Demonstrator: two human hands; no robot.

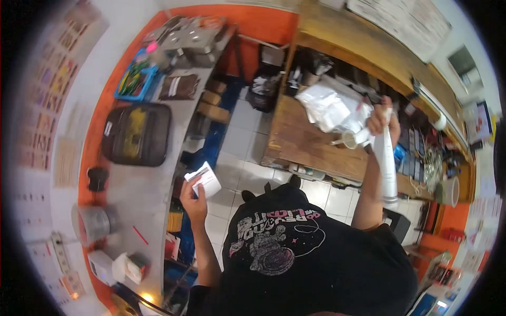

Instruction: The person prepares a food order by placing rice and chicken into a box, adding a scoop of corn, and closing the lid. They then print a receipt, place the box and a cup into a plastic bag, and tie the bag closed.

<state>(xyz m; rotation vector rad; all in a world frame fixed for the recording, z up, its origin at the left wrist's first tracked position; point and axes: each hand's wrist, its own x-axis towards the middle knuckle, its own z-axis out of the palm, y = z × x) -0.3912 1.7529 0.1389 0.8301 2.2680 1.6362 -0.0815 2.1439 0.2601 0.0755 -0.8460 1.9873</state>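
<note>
My left hand [193,200] holds a small white paper slip [204,179] beside the edge of the grey counter [147,189]. My right hand [382,122] is raised over the wooden table [300,139] and grips the top of a long white tube-like roll [386,166] that hangs down from it. A white cup [350,139] sits just left of that hand, and crumpled white plastic bags [332,108] lie behind it. My black printed shirt [300,253] fills the lower middle.
On the grey counter lie a dark tray [137,134], a blue basket [135,79], a metal pot [95,222] and small boxes [113,266]. White floor tiles [237,142] run between counter and table. Shelves with clutter [427,152] stand at the right.
</note>
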